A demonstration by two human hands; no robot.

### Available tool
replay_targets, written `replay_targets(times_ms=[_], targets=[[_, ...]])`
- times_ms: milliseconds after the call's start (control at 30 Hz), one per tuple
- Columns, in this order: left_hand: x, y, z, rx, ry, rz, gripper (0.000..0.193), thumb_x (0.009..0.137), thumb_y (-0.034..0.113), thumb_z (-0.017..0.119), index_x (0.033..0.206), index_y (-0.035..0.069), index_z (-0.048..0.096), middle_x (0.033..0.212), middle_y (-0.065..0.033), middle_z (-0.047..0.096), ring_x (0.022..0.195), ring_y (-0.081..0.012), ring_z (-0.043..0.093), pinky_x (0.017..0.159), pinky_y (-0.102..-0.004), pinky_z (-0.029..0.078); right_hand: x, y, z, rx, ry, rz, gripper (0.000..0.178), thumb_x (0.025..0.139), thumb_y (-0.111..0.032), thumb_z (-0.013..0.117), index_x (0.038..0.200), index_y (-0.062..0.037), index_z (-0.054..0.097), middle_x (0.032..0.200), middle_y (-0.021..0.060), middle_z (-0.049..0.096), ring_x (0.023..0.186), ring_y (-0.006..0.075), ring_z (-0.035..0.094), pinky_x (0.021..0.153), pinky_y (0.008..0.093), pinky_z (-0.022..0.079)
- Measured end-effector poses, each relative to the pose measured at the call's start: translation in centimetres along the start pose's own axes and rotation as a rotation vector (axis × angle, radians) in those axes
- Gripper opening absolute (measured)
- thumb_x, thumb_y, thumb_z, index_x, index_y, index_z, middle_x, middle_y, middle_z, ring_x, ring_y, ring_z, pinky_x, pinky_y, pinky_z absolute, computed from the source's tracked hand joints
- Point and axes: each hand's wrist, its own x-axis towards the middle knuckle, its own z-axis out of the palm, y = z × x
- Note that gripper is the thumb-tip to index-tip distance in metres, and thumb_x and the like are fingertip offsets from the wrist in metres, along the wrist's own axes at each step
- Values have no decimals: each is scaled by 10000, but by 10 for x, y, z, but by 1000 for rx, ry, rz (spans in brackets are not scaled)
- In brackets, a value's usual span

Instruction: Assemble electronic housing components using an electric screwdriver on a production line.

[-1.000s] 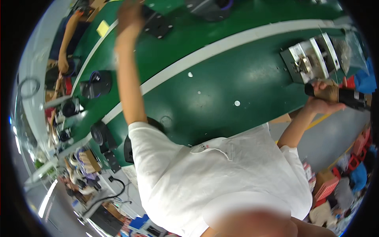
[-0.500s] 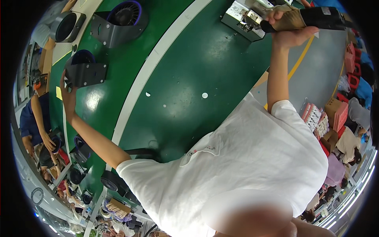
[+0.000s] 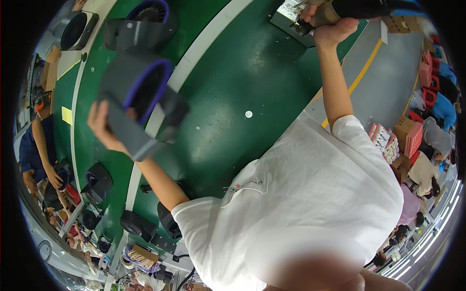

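My left hand (image 3: 103,128) is closed on a dark grey fan housing (image 3: 127,127) with a purple ring, held tilted and blurred over the green bench. Just beyond it, a second similar fan unit (image 3: 145,14) stands on the bench. At the upper right, my right hand (image 3: 335,34) grips what looks like a black electric screwdriver (image 3: 366,8) with a tan wrapped grip. Its front end is beside a small metal box (image 3: 291,26), partly cut off by the picture's edge; I cannot tell whether they touch.
A pale rail (image 3: 177,80) runs along the green bench. A round white sticker (image 3: 248,114) lies on its surface. Further left, a co-worker's arm (image 3: 43,150) reaches toward another fan unit. More fan units (image 3: 98,180) stand at the lower left. Cardboard boxes (image 3: 403,24) are at the right.
My left hand has lifted the fan housing off the bench and brought it right, toward me. My right hand and the screwdriver have moved a little left and up.
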Motion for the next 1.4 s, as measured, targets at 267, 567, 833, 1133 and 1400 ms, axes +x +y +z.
replay_targets(times_ms=[267, 567, 833, 1133, 1400], targets=[[-18, 95, 92, -536, -459, -90, 586, 514, -4, 681, 1067, 187, 705, 1123, -131, 561, 968, -317, 579, 803, -360, 499, 27, -19, 93, -105, 184, 383, 863, 882, -727, 226, 1379, -25, 302, 530, 73, 453, 373, 171, 415, 376, 284, 385], [-34, 114, 132, -568, -373, -60, 595, 514, 0, 737, 1094, 124, 702, 1159, -136, 569, 979, -285, 599, 850, -344, 492, 23, -14, 163, -412, 54, 476, 880, 874, -745, 185, 1354, -19, 309, 499, 83, 454, 350, 174, 390, 367, 286, 372], [-37, 114, 135, -598, -358, -76, 725, 411, -31, 698, 1101, 193, 699, 1156, -105, 560, 959, -300, 573, 785, -370, 506, -1, -2, 155, -355, 86, 533, 941, 821, -805, 184, 1281, 4, 313, 480, 91, 482, 345, 171, 419, 362, 262, 372], [-37, 113, 136, -634, -345, -73, 694, 441, -14, 703, 1105, 188, 699, 1152, -98, 557, 972, -295, 567, 793, -371, 497, -11, 60, 127, 432, -111, 276, 962, 789, -837, 176, 1193, 19, 344, 458, 96, 485, 332, 165, 430, 343, 240, 355], [-30, 133, 129, -641, -412, -340, 679, 578, -7, 726, 1226, 163, 611, 1123, -106, 551, 973, -274, 571, 788, -371, 498, 8, -14, 125, -340, -20, 431, 914, 817, -808, 203, 1200, 3, 379, 446, 73, 453, 324, 162, 414, 335, 241, 345]])
